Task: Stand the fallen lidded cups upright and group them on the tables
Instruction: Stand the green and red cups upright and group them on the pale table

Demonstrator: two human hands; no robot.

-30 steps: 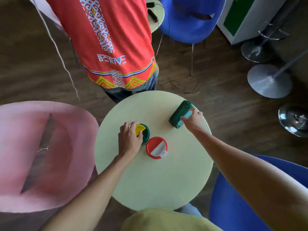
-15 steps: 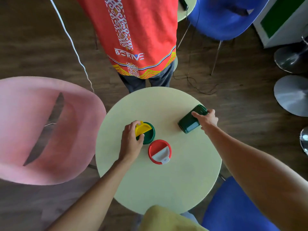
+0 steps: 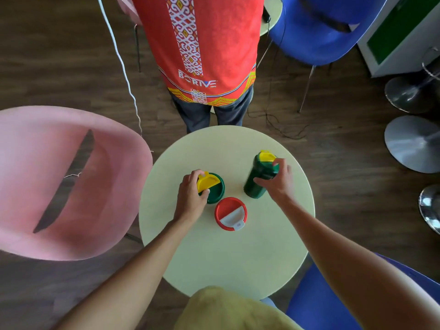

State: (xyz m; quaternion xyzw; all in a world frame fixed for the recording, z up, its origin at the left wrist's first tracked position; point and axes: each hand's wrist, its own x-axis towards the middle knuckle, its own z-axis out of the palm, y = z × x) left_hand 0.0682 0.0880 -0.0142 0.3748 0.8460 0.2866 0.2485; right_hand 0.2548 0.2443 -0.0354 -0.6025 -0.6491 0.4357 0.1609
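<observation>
Three lidded cups stand on a round pale-yellow table [image 3: 226, 263]. My left hand [image 3: 190, 196] grips the left side of an upright green cup with a yellow lid flap [image 3: 213, 188]. Just right of it stands an upright red cup with a white flap [image 3: 230, 213], untouched. My right hand [image 3: 277, 181] is wrapped around a second green cup with a yellow flap [image 3: 258, 177], which leans a little, its lid pointing up and away from me.
A person in a red patterned shirt [image 3: 200, 44] stands at the table's far edge. A pink chair [image 3: 66, 182] sits left, blue chairs at top right [image 3: 316, 27] and bottom right [image 3: 319, 303]. Metal stool bases [image 3: 414, 144] and floor cables lie right.
My right hand has lifted the second green cup from lying on its side to nearly upright. My left hand stayed on the first green cup. The view shifted.
</observation>
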